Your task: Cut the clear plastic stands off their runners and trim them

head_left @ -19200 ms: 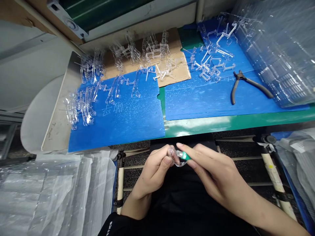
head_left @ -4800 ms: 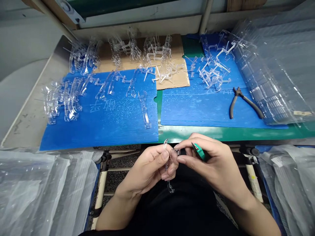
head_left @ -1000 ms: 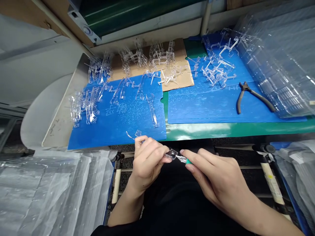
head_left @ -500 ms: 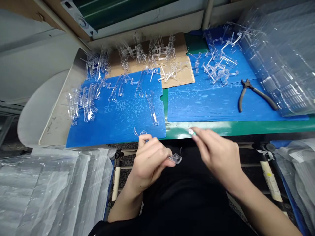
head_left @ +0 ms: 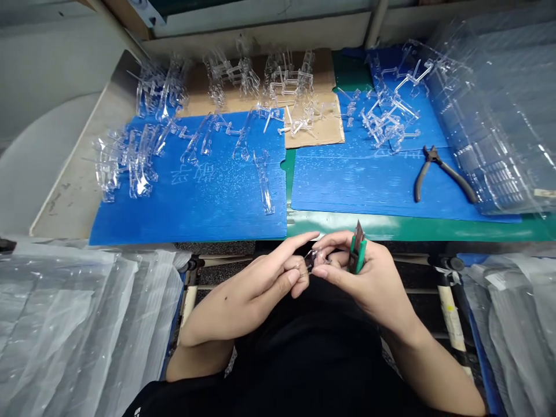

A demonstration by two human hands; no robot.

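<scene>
Fingers of my left hand [head_left: 256,292] and right hand [head_left: 380,284] meet on a clear plastic piece [head_left: 310,260]; beside it, my right's green-bodied knife [head_left: 357,255] points away, not cutting.

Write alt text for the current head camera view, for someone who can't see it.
Two bare hands, left and right, hold a small clear plastic part; the right also grips a green knife. Beyond them, clear plastic pieces and pliers lie on blue sheets.
</scene>
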